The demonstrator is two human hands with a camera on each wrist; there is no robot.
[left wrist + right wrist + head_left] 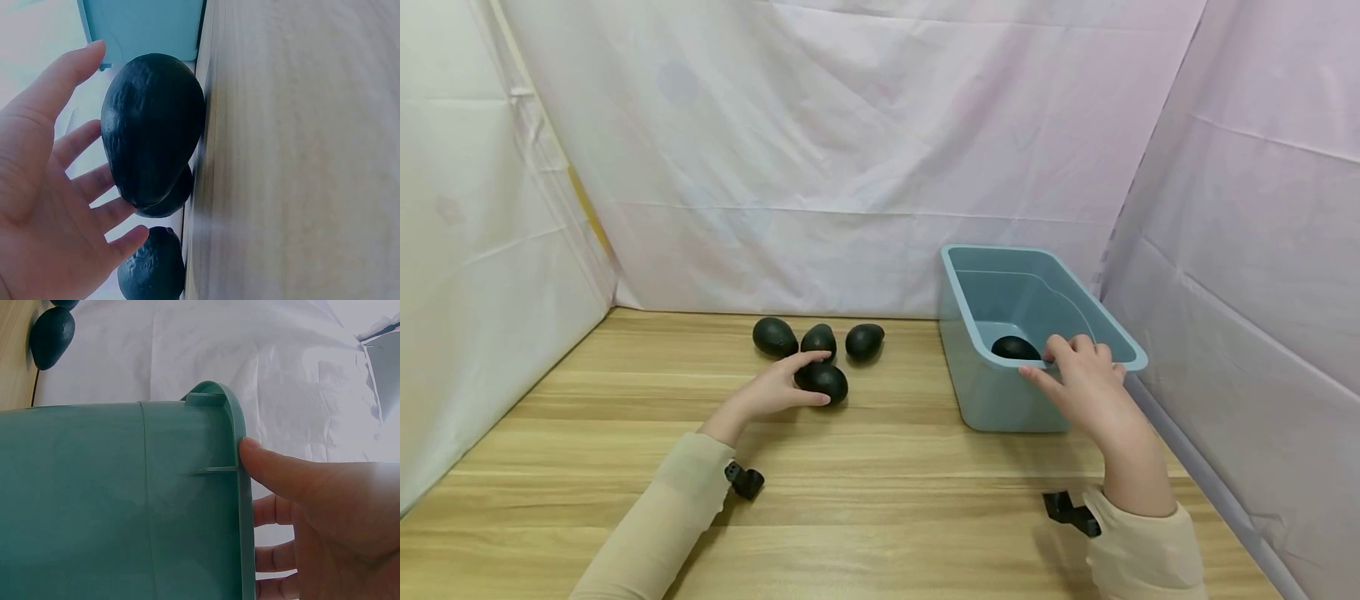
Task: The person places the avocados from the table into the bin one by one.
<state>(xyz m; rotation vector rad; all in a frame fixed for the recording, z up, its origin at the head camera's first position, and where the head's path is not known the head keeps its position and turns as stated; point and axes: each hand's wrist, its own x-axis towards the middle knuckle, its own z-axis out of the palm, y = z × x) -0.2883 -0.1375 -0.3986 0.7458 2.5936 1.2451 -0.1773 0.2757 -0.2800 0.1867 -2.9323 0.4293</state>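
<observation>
On the wooden table a dark avocado (826, 383) lies nearest the person. My left hand (767, 390) reaches around it, fingers on the far side and thumb on the near side. In the left wrist view, the fingers are spread behind the avocado (153, 125) and the thumb stands apart from it. My right hand (1086, 387) holds the near rim of a blue-green plastic bin (961, 312), thumb outside and fingers over the edge. The right wrist view shows the thumb (275, 465) against that rim. Inside the bin rests one avocado (1015, 347).
Three more avocados lie in a row behind the left hand: a left one (775, 337), a middle one (818, 339) and a right one (864, 342). White cloth (820, 167) hangs along the table's back edge and both sides. The bin stands at the right, close to the side cloth.
</observation>
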